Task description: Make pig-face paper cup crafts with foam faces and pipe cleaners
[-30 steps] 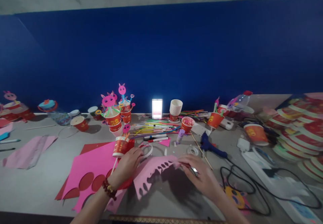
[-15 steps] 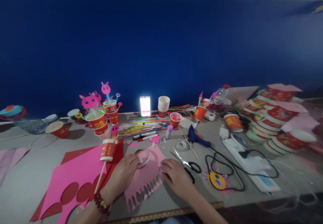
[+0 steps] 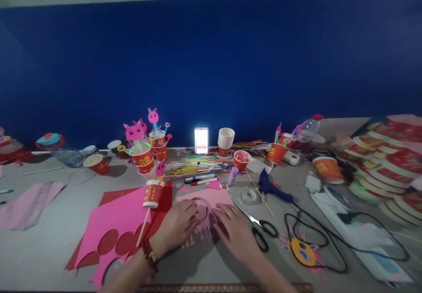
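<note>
My left hand grips a thin round ring, possibly a tape roll, that lies on a light pink sheet of paper. The sheet's near edge has a row of cut-out notches, partly covered by my hands. Across the sheet's right side my right hand lies with fingers extended, pressing on the paper. Black-handled scissors rest on the table just right of that hand. Left of my left hand, a bright pink sheet with round holes lies over red paper.
A paper cup on a stick lies across the bright pink sheet. Behind are markers, a glue stick, and a stack of white cups. A blue glue gun, its black cable and a power strip occupy the right.
The view has swung left, so the scene sits further right. The light pink sheet's notched edge is now more hidden by my hands, and both hands are closer together.
</note>
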Tool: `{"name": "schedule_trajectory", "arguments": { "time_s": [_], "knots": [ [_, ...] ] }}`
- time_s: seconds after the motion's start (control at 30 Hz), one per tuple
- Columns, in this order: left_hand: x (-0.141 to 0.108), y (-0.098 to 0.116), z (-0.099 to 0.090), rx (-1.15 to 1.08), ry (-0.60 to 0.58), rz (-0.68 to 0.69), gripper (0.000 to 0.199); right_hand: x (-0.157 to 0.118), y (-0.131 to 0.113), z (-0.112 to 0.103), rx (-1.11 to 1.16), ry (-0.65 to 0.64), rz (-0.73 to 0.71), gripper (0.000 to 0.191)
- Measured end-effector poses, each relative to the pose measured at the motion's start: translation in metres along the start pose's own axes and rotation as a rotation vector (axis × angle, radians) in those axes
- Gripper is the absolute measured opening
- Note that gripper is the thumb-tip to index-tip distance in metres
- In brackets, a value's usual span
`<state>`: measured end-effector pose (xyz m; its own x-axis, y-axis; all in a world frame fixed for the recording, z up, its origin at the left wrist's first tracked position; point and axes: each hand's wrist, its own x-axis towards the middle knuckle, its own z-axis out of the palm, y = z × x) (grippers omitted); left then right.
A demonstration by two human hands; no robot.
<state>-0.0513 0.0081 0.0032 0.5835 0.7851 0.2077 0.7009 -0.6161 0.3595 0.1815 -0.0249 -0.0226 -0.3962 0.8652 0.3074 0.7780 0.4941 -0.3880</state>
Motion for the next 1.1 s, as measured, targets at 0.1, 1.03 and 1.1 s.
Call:
{"name": "schedule_trajectory", "arguments": {
  "time_s": [0.1,1.03,1.1],
  "knots": [
    [0.05,-0.02,-0.015,0.038,0.08,-0.144,0.016,0.02,-0.012,0.014,0.082,-0.004,-0.124,0.028],
    [0.149,-0.08,-0.027,-0.785,0.34,-0.719,0.031,0.036,0.004,0.024,0.317,0.262,-0.123,0.016],
    [0.114,-0.055,-0.022,-0.924,0.352,-0.662,0.032,0.036,0.006,0.019,0.355,0.295,-0.098,0.016]
  ]
}}
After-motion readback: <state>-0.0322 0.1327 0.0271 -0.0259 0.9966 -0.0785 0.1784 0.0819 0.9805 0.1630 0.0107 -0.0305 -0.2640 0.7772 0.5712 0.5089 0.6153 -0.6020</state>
